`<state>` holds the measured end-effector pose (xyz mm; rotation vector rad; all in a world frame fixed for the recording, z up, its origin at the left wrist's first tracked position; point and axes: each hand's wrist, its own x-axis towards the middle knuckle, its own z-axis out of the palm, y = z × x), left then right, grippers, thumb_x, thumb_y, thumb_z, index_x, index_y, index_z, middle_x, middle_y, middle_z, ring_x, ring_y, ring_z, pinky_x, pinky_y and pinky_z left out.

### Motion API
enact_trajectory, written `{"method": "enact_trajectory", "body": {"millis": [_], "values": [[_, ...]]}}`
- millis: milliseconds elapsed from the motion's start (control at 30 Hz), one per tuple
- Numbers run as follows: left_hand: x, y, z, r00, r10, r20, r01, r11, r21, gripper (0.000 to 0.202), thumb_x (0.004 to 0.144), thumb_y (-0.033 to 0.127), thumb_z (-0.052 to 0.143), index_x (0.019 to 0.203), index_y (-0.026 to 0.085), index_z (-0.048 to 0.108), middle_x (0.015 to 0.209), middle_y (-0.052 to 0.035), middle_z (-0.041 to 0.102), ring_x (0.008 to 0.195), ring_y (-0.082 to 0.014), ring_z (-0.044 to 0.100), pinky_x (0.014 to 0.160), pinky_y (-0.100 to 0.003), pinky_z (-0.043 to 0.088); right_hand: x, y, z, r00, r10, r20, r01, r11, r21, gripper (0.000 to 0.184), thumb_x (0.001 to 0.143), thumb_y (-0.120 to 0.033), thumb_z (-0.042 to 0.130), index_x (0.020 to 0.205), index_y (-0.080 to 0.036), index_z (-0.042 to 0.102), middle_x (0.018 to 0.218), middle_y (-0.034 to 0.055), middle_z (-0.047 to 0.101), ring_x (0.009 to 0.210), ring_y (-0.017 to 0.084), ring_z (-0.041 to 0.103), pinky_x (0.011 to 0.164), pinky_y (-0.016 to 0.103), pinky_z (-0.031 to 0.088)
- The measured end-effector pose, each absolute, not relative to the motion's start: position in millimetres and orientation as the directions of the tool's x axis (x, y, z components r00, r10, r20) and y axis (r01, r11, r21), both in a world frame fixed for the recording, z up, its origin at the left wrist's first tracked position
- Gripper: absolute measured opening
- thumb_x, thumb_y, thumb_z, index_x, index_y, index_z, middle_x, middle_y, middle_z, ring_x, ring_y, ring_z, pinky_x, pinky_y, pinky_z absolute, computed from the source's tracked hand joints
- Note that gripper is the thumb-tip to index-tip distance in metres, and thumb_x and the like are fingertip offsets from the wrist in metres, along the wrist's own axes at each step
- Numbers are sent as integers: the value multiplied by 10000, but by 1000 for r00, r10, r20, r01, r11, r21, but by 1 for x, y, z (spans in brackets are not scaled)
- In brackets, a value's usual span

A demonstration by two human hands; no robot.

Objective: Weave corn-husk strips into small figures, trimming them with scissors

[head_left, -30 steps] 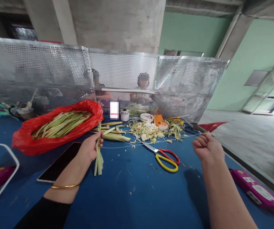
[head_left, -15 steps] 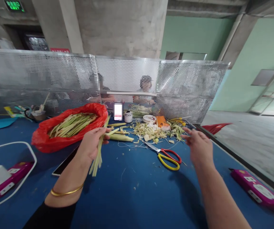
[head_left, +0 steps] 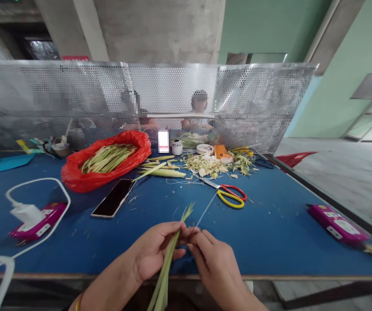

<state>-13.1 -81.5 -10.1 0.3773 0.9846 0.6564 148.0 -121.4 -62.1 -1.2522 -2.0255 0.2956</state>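
My left hand (head_left: 155, 250) is closed round a bundle of green plant strips (head_left: 169, 259), whose frayed tip points up and away from me. My right hand (head_left: 216, 259) pinches a thin pale thread (head_left: 207, 209) right beside the bundle, fingertips nearly touching those of my left. The thread runs up toward the scissors (head_left: 231, 196), which have one red and one yellow handle and lie on the blue table (head_left: 260, 242). Farther off, a red plastic bag (head_left: 75, 181) holds many similar strips (head_left: 108, 160).
A dark phone (head_left: 114, 198) lies left of centre. Purple power strips (head_left: 39, 224) (head_left: 338, 224) sit at both sides, a white cable beside the left one. Plant scraps (head_left: 201, 164) are heaped at the back, before a perforated metal screen (head_left: 173, 90); people sit behind it.
Both hands have come together near the table's front edge. The strips moved with my left hand, and their tip now points away. My right hand, apart before, has taken the thread.
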Motion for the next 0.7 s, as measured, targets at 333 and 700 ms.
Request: {"method": "enact_trajectory", "body": {"millis": [333,700], "values": [[-33,-79,-7,235,691,-684,-462,698,547,82,869,128,570,796,121,606,657,-8,625,488,-96,613,359,-161,458,149,-144,-55,-397,875,279,579,474,-664,180,908,-173,482,775,-201,601,734,11,644,642,143,603,570,224,396],[-66,-78,-15,179,770,-612,-432,620,654,35,849,112,583,815,118,589,699,-15,596,440,-51,524,344,-133,399,272,-10,-36,-6,988,151,964,46,-263,381,785,-78,514,1161,-67,575,1046,230,643,945,314,604,780,379,424]]}}
